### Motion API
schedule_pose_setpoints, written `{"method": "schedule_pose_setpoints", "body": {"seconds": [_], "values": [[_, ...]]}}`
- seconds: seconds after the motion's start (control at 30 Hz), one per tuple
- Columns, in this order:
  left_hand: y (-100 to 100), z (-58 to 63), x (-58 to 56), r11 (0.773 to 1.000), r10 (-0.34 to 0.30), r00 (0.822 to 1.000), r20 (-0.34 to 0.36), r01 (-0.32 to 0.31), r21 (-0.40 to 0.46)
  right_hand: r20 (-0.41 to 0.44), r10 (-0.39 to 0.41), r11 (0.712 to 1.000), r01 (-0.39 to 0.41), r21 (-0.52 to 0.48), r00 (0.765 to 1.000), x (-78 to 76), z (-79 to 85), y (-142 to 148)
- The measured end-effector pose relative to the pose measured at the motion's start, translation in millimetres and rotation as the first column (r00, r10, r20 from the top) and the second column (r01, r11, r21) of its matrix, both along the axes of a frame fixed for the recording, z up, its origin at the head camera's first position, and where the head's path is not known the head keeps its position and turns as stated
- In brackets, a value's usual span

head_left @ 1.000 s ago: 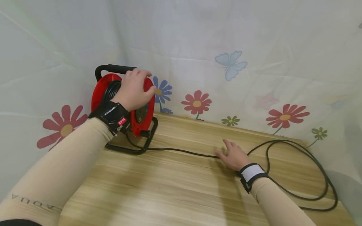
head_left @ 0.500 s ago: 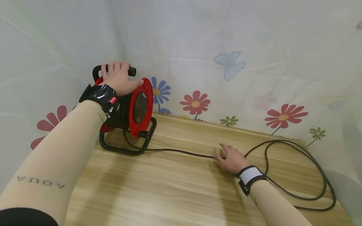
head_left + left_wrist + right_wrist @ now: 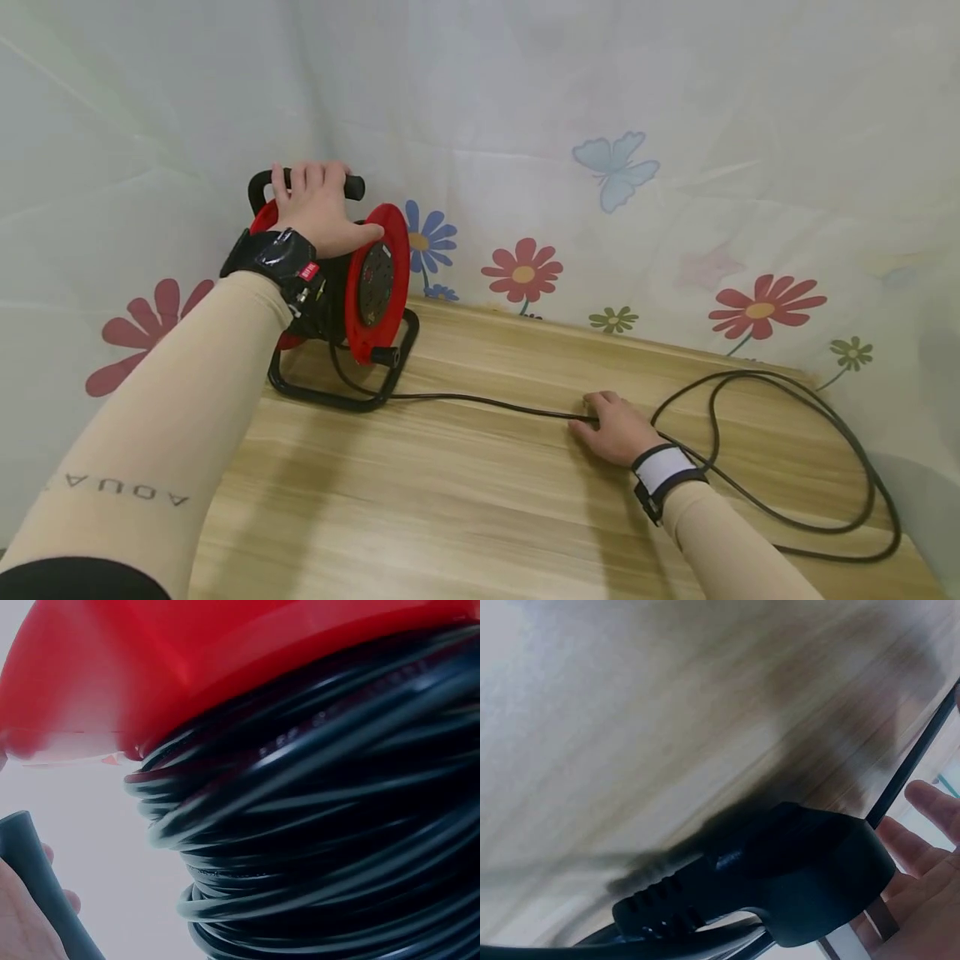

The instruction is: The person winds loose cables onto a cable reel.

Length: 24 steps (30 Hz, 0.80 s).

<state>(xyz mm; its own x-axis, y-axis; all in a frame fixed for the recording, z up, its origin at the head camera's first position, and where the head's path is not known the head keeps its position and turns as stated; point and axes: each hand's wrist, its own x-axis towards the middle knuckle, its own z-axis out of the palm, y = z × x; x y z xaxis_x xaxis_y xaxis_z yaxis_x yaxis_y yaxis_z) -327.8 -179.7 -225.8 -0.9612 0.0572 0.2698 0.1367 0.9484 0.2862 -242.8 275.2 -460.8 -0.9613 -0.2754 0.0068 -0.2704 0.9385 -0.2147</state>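
A red and black cable reel (image 3: 377, 287) stands upright on its black tube frame at the left. My left hand (image 3: 318, 204) grips the handle (image 3: 355, 187) on top, fingers over the bar and the thumb reaching to the red rim. In the left wrist view, the wound black cable (image 3: 315, 802) lies thick on the drum. From the reel, the cable (image 3: 480, 402) runs right along the table to my right hand (image 3: 618, 429), whose thumb and fingers pinch it from both sides. A black plug (image 3: 810, 870) with metal pins hangs beneath my right palm in the right wrist view.
Loose cable loops (image 3: 862, 467) lie on the wooden table (image 3: 450, 500) right of my right hand. Behind the table and at both sides hangs a pale sheet (image 3: 465, 108) printed with flowers and a butterfly. A small crank knob (image 3: 386, 357) juts from the reel's lower face.
My left hand has moved from the reel's red rim back onto the handle and taken hold of it. My right hand's fingers have drawn in around the cable.
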Motion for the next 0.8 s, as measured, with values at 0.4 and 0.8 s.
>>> {"method": "schedule_pose_setpoints", "body": {"seconds": [0.4, 0.8], "values": [[2, 1.5, 4.0, 1.0, -0.002, 1.0, 0.011, 0.002, -0.017, -0.035, 0.047, 0.999, -0.046, 0.025, 0.998, -6.4, -1.9, -13], [10, 4.9, 7.1, 1.0, -0.019, 0.999, 0.033, 0.02, -0.016, -0.068, 0.041, 0.999, -0.038, 0.034, 0.997, -7.1, -6.2, -18]]}}
